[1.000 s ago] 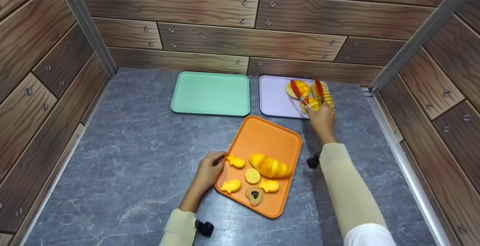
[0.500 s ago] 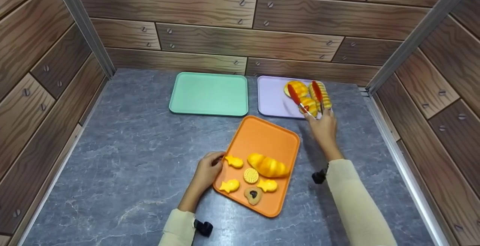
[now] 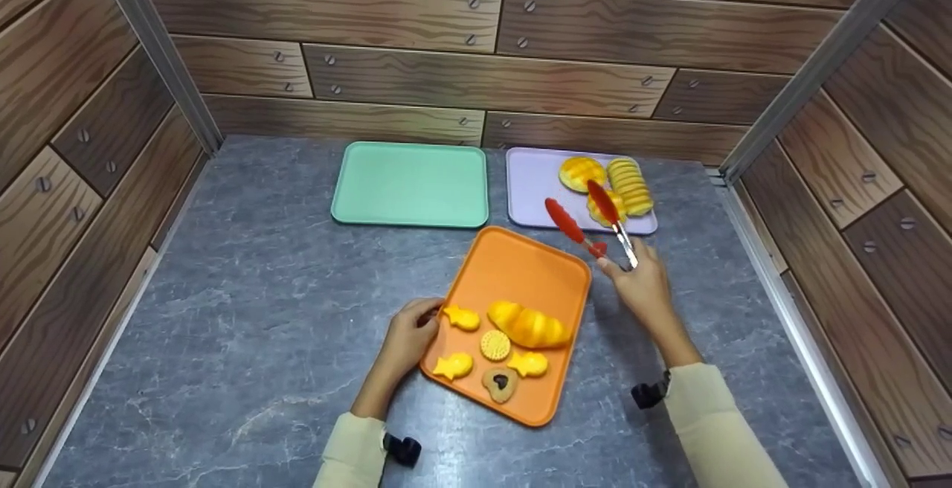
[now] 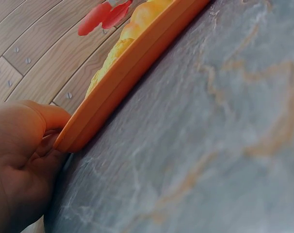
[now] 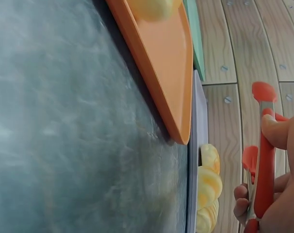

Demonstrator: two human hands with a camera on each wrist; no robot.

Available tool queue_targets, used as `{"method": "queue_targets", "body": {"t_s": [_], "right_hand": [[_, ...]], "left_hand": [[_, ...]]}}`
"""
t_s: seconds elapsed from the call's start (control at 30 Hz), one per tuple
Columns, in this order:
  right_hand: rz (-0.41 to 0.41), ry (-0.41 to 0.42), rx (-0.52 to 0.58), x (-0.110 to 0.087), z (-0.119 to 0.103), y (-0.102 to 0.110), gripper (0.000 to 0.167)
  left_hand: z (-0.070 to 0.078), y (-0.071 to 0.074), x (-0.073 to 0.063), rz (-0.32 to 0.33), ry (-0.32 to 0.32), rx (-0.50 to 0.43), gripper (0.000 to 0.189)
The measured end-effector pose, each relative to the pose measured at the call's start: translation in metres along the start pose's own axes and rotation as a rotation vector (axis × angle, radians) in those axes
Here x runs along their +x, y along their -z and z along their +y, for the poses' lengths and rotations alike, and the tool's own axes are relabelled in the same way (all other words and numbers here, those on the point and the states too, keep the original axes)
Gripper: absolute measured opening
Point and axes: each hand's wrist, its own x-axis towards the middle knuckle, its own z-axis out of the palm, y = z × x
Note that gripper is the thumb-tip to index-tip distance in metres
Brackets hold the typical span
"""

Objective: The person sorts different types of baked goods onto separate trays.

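Observation:
My left hand [image 3: 409, 335] grips the left rim of the orange tray [image 3: 513, 265], thumb and fingers at its edge in the left wrist view. Toward the near half of that tray lie a croissant [image 3: 528, 326], several fish-shaped crackers [image 3: 462, 318], a round cracker [image 3: 495, 345] and a heart-shaped cookie [image 3: 500, 384]. My right hand [image 3: 643, 280] holds red-tipped tongs [image 3: 565, 220], whose arms are spread with nothing between them. The tongs overlap the front of the lilac tray [image 3: 535, 183] in the head view. On it lie a round bun [image 3: 582, 174], a ridged loaf [image 3: 630, 187] and another bun [image 3: 597, 214].
A bare green tray [image 3: 409, 183] lies at the back, left of the lilac one. Wood-patterned walls [image 3: 401, 79] enclose the grey marbled tabletop [image 3: 260, 309] at the back and both sides.
My right hand has drawn the tongs back from the breads on the lilac tray, toward the orange tray. The second bun stays behind on the lilac tray. My left hand keeps its hold.

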Motion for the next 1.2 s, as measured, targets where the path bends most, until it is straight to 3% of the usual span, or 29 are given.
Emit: {"method": "queue_targets", "body": {"t_s": [0.4, 0.77, 1.2], "right_hand": [[-0.118, 0.073, 0.030, -0.044, 0.016, 0.017, 0.069], [-0.153, 0.102, -0.051, -0.079, 0.031, 0.033, 0.066], [-0.263, 0.143, -0.003, -0.111, 0.039, 0.042, 0.071]], "left_hand": [[0.001, -0.001, 0.001, -0.008, 0.019, 0.014, 0.035], [0.000, -0.001, 0.001, 0.009, -0.008, 0.009, 0.034], [0.001, -0.001, -0.001, 0.008, -0.006, 0.008, 0.033]]}}
